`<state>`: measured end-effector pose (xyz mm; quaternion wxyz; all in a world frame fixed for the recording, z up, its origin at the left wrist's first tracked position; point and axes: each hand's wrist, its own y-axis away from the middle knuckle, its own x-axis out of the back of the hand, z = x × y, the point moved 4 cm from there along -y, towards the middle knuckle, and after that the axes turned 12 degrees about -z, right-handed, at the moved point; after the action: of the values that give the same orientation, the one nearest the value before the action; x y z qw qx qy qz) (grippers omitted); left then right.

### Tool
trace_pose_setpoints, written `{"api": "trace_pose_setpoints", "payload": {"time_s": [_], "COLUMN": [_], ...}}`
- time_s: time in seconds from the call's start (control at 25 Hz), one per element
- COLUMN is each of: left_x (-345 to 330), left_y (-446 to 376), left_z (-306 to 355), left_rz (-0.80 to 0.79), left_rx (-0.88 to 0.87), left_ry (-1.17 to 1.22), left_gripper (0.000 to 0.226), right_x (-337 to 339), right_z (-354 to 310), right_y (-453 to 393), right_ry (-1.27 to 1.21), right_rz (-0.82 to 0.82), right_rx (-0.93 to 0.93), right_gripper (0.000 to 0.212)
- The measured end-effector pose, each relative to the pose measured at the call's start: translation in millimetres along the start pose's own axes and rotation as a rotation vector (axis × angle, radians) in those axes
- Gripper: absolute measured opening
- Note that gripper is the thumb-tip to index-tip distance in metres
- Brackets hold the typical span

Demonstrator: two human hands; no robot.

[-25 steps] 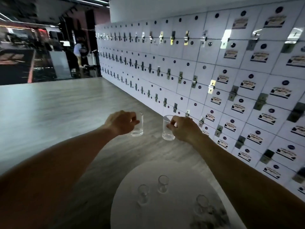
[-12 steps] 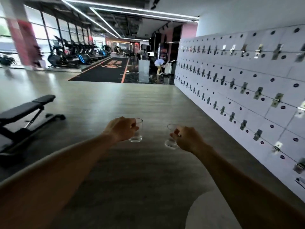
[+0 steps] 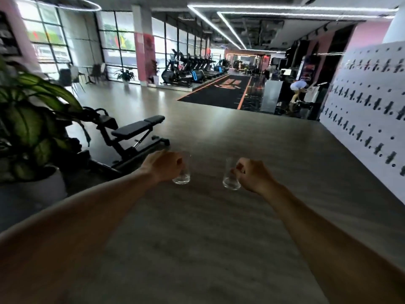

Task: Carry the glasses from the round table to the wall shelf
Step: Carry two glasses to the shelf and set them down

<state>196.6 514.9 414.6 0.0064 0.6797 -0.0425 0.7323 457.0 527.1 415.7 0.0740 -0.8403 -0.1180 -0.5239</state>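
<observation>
while both bare arms are stretched forward over the grey floor (image 3: 219, 227), a clear glass is carried in each hand. the left hand (image 3: 163, 166) is curled closed around the left glass (image 3: 182, 174), with the fingers wrapped about its upper part so that only the thick base and a strip of the rim side are seen past the knuckles. the right hand (image 3: 252, 175) is likewise closed, and the right glass (image 3: 230, 174) is pinched between thumb and bent fingers at its side; most of its body is left uncovered. both glasses are held roughly upright, the right one tilted slightly, and they are kept near each other without touching. no liquid can be made out in either, though the blur leaves this uncertain. both glasses are held in the air above the floor, clear of any surface. a black weight bench (image 3: 135, 132) is seen to the left, and a leafy potted plant (image 3: 28, 119) is seen at the left edge. a white locker wall (image 3: 368, 110) is seen along the right side, and a row of exercise machines (image 3: 192, 69) is seen further back by the windows.
</observation>
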Motion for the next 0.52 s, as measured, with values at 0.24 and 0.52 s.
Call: {"api": "trace_pose_setpoints", "payload": {"time_s": [0.24,0.52], "left_x": [-1,13], "left_y": [-11,-51], "left_z": [-120,-256], "left_rz": [-0.025,-0.022], "left_rx": [0.163,0.497], "left_ry": [0.003,-0.146], "left_gripper": [0.033,0.034], "right_x": [-57,-99], "right_z": [-96,-203], "right_y": [-109,-255], "right_ry": [-0.015,0.032], "right_rz": [-0.112,-0.202], "right_rx": [0.222,0.472], "right_gripper": [0.026,0.026]}}
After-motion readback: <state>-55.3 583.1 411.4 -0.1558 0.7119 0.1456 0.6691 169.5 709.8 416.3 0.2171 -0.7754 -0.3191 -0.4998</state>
